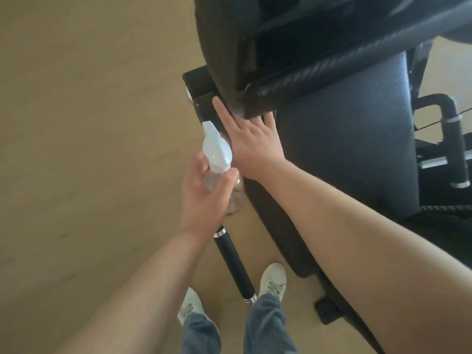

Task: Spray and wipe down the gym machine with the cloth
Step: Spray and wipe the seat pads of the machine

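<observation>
We're pointing the bottle (217, 159) at twelve o'clock to spray, left hand (204, 198) gripping it; right hand (251, 141) is lying flat on the pad (344, 139).

No words can be read.
No letters, numbers, brand names or signs can be made out on the spray bottle (215, 152), on the gym machine (344, 149) or on the shoes (273, 279). The picture is a bit blurred, so very small print could not be read.
</observation>
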Demonstrator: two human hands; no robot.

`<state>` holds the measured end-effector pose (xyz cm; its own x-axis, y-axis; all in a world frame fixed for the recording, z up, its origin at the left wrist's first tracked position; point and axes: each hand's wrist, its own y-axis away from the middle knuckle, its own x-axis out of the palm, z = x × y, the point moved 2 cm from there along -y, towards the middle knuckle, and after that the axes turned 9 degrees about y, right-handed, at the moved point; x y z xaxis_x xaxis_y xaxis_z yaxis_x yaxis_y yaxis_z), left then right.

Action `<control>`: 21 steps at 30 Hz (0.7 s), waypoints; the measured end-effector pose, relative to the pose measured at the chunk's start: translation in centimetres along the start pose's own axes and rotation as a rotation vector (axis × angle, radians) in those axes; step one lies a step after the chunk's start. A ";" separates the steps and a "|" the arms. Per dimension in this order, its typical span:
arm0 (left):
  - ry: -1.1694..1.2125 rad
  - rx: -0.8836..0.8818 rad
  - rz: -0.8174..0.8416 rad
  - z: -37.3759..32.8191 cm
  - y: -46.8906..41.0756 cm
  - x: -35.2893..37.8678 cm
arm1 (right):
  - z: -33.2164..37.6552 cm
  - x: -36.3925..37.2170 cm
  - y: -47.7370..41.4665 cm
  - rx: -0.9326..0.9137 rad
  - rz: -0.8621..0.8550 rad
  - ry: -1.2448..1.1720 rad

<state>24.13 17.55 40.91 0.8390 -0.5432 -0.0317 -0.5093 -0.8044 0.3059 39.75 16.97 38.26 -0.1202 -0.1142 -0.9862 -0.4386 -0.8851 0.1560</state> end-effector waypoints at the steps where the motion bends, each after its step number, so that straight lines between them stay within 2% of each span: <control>1: 0.012 0.004 -0.014 -0.1 -0.2 -0.1 | -0.2 -0.5 -2.5 0.045 0.013 -0.078; 3: 0.050 -0.007 -0.040 0.1 -0.4 -0.2 | -0.3 0.5 -7.0 0.137 0.111 -0.226; 5: 0.053 -0.023 -0.049 0.3 -0.3 -0.3 | -0.3 1.7 -8.3 0.097 0.174 -0.314; 9: 0.000 -0.015 -0.049 0.3 0.3 -0.6 | 0.1 0.0 -0.9 -0.135 0.003 0.017; 12: -0.019 -0.029 -0.038 0.5 1.0 -0.3 | -0.9 2.2 6.0 -0.234 0.031 0.144; 16: -0.010 -0.065 -0.009 0.7 2.3 0.8 | -2.2 5.5 10.4 -0.222 0.076 0.151; 21: -0.037 -0.046 0.010 0.2 1.9 0.9 | -1.3 3.2 7.3 -0.154 0.070 0.144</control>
<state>23.87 15.53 41.26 0.8258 -0.5603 -0.0634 -0.5075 -0.7876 0.3495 37.37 9.56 36.11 -0.0126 -0.2313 -0.9728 -0.2909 -0.9300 0.2248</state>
